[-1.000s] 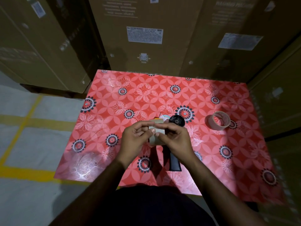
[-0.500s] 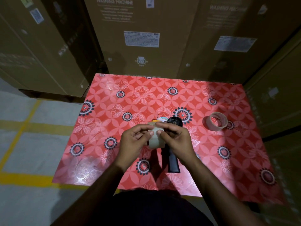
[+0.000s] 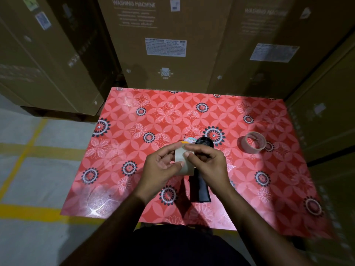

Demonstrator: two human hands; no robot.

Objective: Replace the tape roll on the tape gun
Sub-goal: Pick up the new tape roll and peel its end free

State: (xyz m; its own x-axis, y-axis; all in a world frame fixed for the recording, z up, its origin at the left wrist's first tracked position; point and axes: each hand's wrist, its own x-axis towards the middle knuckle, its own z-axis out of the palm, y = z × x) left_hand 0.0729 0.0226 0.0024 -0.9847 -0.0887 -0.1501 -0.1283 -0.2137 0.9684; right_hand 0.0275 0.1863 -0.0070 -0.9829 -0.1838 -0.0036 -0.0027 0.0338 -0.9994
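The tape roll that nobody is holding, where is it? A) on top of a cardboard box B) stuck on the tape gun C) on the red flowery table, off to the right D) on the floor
C: the loose tape roll lies on the red table, right of both hands, while the left hand and right hand hold another roll over the tape gun.

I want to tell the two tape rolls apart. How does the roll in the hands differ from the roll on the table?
The held roll is gripped by the left hand and right hand above the tape gun; the loose roll lies untouched at the right of the table. The held roll shows a thick, pale band of tape; the loose roll looks like a thin ring, with the tablecloth visible through its hole. Both are pale, round rolls.
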